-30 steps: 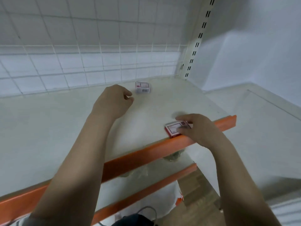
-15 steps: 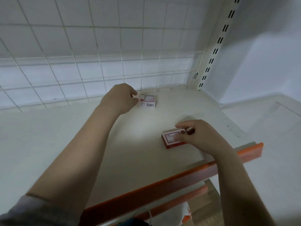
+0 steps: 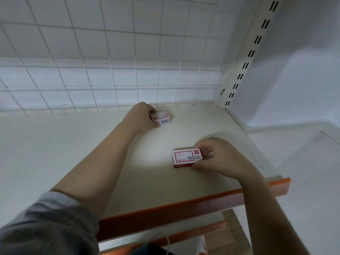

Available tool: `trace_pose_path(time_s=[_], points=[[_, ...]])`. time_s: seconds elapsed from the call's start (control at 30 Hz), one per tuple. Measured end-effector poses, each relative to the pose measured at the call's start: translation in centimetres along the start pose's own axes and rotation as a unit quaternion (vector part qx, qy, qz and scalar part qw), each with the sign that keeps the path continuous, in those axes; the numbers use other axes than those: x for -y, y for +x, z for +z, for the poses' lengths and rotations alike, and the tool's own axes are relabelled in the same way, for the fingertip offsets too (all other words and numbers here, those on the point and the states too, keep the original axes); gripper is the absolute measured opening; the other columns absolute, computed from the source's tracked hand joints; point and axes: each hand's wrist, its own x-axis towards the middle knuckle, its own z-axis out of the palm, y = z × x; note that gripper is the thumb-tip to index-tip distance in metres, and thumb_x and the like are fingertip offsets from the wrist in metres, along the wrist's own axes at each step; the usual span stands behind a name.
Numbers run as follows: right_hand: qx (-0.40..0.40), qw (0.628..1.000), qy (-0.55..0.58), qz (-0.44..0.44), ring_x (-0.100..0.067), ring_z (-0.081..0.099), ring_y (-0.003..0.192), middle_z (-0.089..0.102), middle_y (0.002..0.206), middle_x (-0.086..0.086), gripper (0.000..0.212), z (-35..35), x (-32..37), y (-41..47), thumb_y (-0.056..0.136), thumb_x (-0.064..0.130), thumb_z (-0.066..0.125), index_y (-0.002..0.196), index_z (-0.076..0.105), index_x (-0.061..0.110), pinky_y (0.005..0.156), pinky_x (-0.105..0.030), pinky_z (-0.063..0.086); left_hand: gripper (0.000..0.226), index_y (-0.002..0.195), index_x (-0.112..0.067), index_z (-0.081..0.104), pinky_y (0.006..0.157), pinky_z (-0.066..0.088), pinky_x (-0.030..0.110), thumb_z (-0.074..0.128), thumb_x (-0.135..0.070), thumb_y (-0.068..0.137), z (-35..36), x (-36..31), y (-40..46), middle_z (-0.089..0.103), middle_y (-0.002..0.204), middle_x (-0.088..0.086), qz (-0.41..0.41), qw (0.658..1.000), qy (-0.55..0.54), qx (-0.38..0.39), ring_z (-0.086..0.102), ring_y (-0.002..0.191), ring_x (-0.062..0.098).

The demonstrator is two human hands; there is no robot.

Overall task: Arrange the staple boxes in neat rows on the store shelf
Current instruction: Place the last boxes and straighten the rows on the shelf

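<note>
Two small red-and-white staple boxes lie flat on the cream shelf [image 3: 73,148]. The far box [image 3: 161,116] sits near the back grid, and my left hand [image 3: 141,118] grips its left end. The near box [image 3: 186,157] lies right of the shelf's middle, label up. My right hand [image 3: 219,157] holds its right end with thumb and fingers. Both boxes rest on the shelf surface.
A white wire grid [image 3: 110,70] closes the back of the shelf. A slotted upright post [image 3: 246,61] stands at the back right corner. An orange rail [image 3: 184,208] runs along the front edge, with a lower shelf's orange rail [image 3: 165,236] beneath it.
My left hand reached forward and closed on the far box. My right hand pushed the near box from the front edge further onto the shelf. The camera moved closer.
</note>
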Motion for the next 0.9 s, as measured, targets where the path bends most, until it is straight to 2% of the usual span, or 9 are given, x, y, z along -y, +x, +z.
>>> trace_pose_path(time_s=[0.07,0.13,0.2,0.33,0.5,0.67,0.8,0.9], points=[[-0.021,0.999,0.024,-0.012,0.002,0.059,0.080,0.065,0.089,0.011,0.029,0.0,-0.4,-0.3,0.066,0.033,0.080,0.092,0.070,0.027,0.066,-0.011,0.045,0.035,0.110,-0.010,0.065,0.083,0.048,0.029,0.069,-0.021,0.077,-0.1,0.1,-1.0,0.065,0.103,0.008,-0.011,1.000,0.007,-0.008,0.061,0.094,0.024],[-0.045,0.998,0.034,-0.026,-0.001,0.060,0.082,0.064,0.091,0.011,0.032,-0.1,-0.5,-0.5,0.063,0.032,0.083,0.090,0.068,0.028,0.069,-0.014,0.046,0.034,0.110,-0.012,0.065,0.080,0.046,0.025,0.069,-0.018,0.077,-0.4,0.4,-2.1,0.065,0.106,0.007,-0.020,0.999,0.001,-0.030,0.060,0.093,0.022],[-0.070,0.996,0.046,-0.045,-0.002,0.059,0.082,0.062,0.089,0.011,0.035,0.0,-0.6,-0.6,0.060,0.029,0.085,0.089,0.066,0.030,0.068,-0.011,0.043,0.035,0.111,-0.012,0.065,0.078,0.043,0.023,0.068,-0.014,0.076,-0.8,1.0,-3.8,0.063,0.110,0.006,-0.035,0.997,-0.012,-0.067,0.058,0.091,0.021],[-0.087,0.989,0.058,-0.100,-0.002,0.056,0.083,0.059,0.090,0.011,0.041,0.9,-0.3,-0.8,0.060,0.029,0.085,0.096,0.067,0.024,0.067,-0.004,0.036,0.041,0.116,-0.016,0.062,0.075,0.037,0.021,0.071,-0.016,0.076,-1.5,2.2,-9.2,0.058,0.114,0.005,-0.083,0.988,-0.029,-0.127,0.054,0.083,0.014],[-0.072,0.979,0.125,-0.144,-0.002,0.057,0.083,0.060,0.093,0.010,0.039,2.7,2.3,-1.4,0.061,0.023,0.085,0.094,0.066,0.029,0.070,-0.016,0.043,0.044,0.113,-0.016,0.064,0.075,0.037,0.019,0.077,-0.012,0.071,-2.3,3.3,-16.9,0.056,0.108,0.005,-0.137,0.974,-0.034,-0.178,0.053,0.080,0.011],[-0.066,0.969,0.163,-0.173,0.002,0.057,0.082,0.060,0.089,0.018,0.042,5.2,6.3,-2.1,0.062,0.023,0.085,0.085,0.057,0.044,0.068,-0.013,0.043,0.045,0.112,-0.020,0.064,0.076,0.035,0.018,0.078,-0.013,0.070,-4.3,5.4,-23.2,0.055,0.106,0.000,-0.178,0.962,-0.021,-0.204,0.053,0.087,0.009],[-0.040,0.967,0.169,-0.188,0.000,0.058,0.084,0.060,0.091,0.015,0.040,7.9,10.0,-2.5,0.063,0.021,0.084,0.090,0.059,0.037,0.073,-0.020,0.047,0.045,0.113,-0.022,0.063,0.076,0.034,0.017,0.077,-0.014,0.072,-6.3,8.2,-27.4,0.054,0.106,-0.004,-0.205,0.950,-0.011,-0.236,0.053,0.089,0.008],[-0.030,0.967,0.161,-0.194,0.002,0.058,0.083,0.061,0.094,0.012,0.041,10.2,13.1,-2.6,0.064,0.018,0.083,0.092,0.060,0.036,0.072,-0.017,0.045,0.045,0.113,-0.022,0.063,0.076,0.035,0.018,0.077,-0.012,0.071,-8.0,10.9,-30.2,0.053,0.105,-0.004,-0.217,0.942,-0.013,-0.254,0.054,0.091,0.010]])
